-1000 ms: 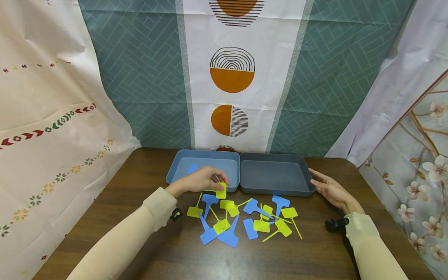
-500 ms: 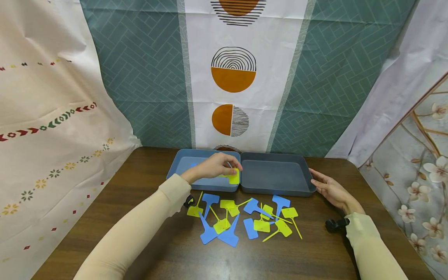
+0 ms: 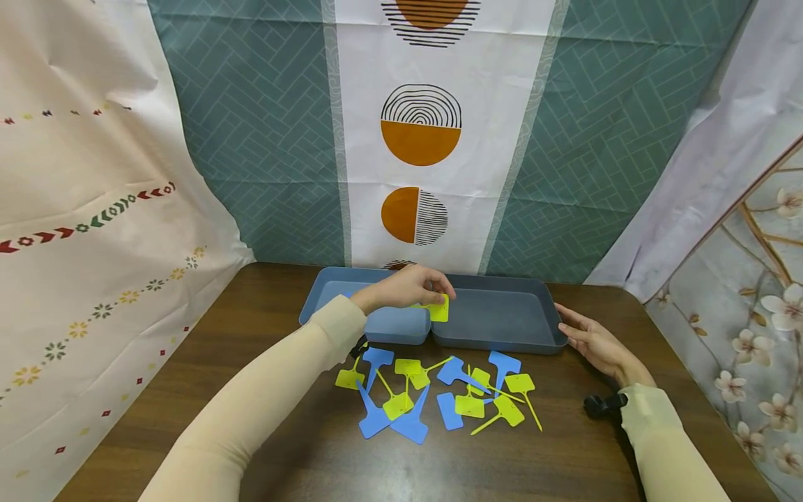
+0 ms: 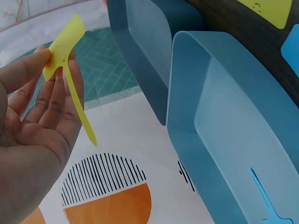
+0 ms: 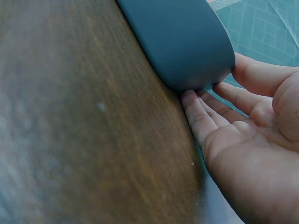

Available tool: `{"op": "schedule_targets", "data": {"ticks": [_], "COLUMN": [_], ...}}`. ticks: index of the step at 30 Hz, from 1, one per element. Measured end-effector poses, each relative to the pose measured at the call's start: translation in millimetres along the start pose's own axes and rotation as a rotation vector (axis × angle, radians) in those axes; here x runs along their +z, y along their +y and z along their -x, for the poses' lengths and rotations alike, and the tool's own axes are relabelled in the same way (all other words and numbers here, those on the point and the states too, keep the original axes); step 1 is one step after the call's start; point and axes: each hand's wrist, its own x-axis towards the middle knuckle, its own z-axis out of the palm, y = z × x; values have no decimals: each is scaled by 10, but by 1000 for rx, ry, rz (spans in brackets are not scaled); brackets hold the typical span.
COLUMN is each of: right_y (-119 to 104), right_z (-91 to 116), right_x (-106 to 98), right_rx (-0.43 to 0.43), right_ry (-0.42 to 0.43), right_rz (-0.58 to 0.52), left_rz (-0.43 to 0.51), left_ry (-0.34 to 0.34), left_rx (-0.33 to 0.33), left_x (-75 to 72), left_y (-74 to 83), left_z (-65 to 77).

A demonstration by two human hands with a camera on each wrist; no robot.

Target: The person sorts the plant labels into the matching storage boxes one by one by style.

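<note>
My left hand (image 3: 410,284) pinches a yellow T-shaped plant label (image 4: 60,49) between thumb and fingers, its pointed stem hanging down in the left wrist view. In the head view, the label is above the left end of the dark grey tray (image 3: 502,317), near where it meets the blue-grey tray (image 3: 395,329). A blue plant label (image 4: 275,220) lies inside the blue-grey tray. At the dark tray's right front corner, my right hand (image 3: 596,341) touches the wall with thumb and fairly straight fingertips (image 5: 190,98).
Yellow plant labels (image 3: 470,406) and blue plant labels (image 3: 410,424) lie in a loose, overlapping scatter on the brown wooden table (image 3: 489,467), in front of the trays. Both trays stand side by side near the patterned curtain (image 3: 282,139) at the back.
My left hand has carried the yellow plant label from the front of the blue-grey tray, up and rightward over it, to the dark tray's left end. The right hand stays at its corner.
</note>
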Motion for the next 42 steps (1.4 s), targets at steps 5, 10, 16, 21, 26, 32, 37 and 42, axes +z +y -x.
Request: {"op": "schedule_targets", "data": {"ticks": [5,10,16,21,26,32,37,42], "right_y": [-17,-11,7,-4,5,13,15,10], "right_z": [16,14,2,13,18,12,14,17], "right_x": [2,0,-5,-4,-1,-2,0,2], "right_rx": [16,8,15,15,3,14,21,34], "right_ry": [-7,-9,-14,-15,-18,-10,-5,-1], "right_rz": [17,13,23,40,30,34,42,52], "left_rz": [11,4,-11,8,13,-5,-37,-85], "left_ry": [-10,-20,-36,-29,-12,-21,-48,-62], "left_rx": [-18,-52,-75,-83,-66,-73,-79,-65], "left_x": [12,13,24,51,112,194,245,289], "left_y": [39,72,119,199,251,246,235,235], "left_z": [-97,-248,-404,-524,-640,-771,-866,-936]}}
